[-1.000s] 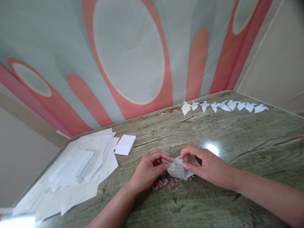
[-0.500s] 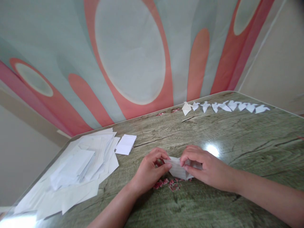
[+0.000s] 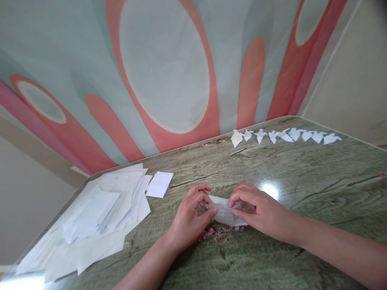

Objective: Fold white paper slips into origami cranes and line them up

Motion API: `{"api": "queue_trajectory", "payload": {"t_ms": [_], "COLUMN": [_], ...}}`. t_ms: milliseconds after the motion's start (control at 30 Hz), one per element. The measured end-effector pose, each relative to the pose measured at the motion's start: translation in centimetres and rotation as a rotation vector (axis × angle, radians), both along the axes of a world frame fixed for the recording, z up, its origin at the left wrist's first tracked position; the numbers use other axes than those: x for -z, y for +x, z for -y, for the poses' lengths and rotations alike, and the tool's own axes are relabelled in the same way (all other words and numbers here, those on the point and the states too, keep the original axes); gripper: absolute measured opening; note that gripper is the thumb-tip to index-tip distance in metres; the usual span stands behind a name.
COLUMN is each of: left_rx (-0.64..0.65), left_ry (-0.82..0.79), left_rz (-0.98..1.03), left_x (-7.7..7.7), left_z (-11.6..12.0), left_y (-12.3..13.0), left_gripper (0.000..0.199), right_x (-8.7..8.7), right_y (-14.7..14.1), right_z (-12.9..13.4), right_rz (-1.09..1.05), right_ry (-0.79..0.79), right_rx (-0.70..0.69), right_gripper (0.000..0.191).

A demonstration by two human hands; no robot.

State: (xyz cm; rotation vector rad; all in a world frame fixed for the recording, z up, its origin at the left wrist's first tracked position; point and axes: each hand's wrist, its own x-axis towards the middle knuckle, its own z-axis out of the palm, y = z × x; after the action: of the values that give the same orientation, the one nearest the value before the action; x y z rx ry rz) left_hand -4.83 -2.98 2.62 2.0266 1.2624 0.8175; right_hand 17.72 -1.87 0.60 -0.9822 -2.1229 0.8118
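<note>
A small lined white sheet of folded paper (image 3: pixel 226 215) is held just above the wood-patterned table, spread between my two hands. My left hand (image 3: pixel 195 211) pinches its left end between thumb and fingers. On the other side, my right hand (image 3: pixel 254 205) grips the upper right part, thumb in front and fingers curled behind. A crease runs across the paper, and its upper part leans away from the lower. My right fingers hide its right end.
Loose and folded white paper (image 3: pixel 102 217) lies piled at the left. Beside it rests a folded white paper square (image 3: pixel 159 184). Several folded paper birds (image 3: pixel 284 135) stand in a row along the back right of the table (image 3: pixel 302 181). A patterned wall covering (image 3: pixel 166 64) rises behind.
Both hands keep hold of the paper. It now looks flatter and more stretched out between them, with a crease along its length, and the left fingertips have shifted slightly.
</note>
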Motion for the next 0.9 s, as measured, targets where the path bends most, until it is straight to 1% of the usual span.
{"api": "queue_trajectory", "payload": {"t_ms": [33,133,167,200,267,333,500,600,700,800,900], "left_rx": [0.011,0.073,0.098,0.124,0.167,0.180,0.127,0.107,0.077,0.057,0.045], "left_ry": [0.019,0.041,0.045,0.052,0.067,0.057,-0.041,-0.092,-0.120,-0.138,-0.125], "left_rz": [0.004,-0.018,-0.031,-0.044,-0.056,-0.053,-0.023,-0.035,-0.041,-0.042,-0.041], "left_x": [-0.09,-0.29,-0.30,-0.28,-0.15,0.03,0.26,0.18,0.05,-0.02,0.07], "left_z": [0.13,0.45,0.50,0.52,0.45,0.35,0.34,0.40,0.39,0.40,0.56], "left_y": [0.02,0.13,0.19,0.25,0.38,0.48,0.55,0.58,0.64,0.74,0.97], "left_gripper": [0.010,0.037,0.041,0.041,0.032,0.027,0.022,0.022,0.023,0.022,0.021], "right_x": [0.02,0.01,-0.01,-0.02,-0.03,0.00,0.09,-0.01,-0.20,-0.30,-0.20], "right_y": [0.01,0.05,0.07,0.08,0.08,0.04,-0.20,-0.21,-0.10,-0.08,-0.34], "right_z": [0.01,0.04,0.05,0.06,0.10,0.15,0.27,0.25,0.22,0.33,0.63], "right_rz": [-0.003,-0.009,-0.015,-0.021,-0.027,-0.014,0.032,0.046,0.046,0.039,0.027], "right_ry": [-0.002,0.001,0.003,0.005,0.004,-0.005,-0.055,-0.108,-0.126,-0.091,-0.010], "right_rx": [-0.004,-0.035,-0.047,-0.056,-0.067,-0.063,-0.034,-0.033,-0.045,-0.053,-0.053], "right_gripper": [0.009,0.008,0.008,0.009,0.011,0.014,0.023,0.023,0.023,0.022,0.020]}}
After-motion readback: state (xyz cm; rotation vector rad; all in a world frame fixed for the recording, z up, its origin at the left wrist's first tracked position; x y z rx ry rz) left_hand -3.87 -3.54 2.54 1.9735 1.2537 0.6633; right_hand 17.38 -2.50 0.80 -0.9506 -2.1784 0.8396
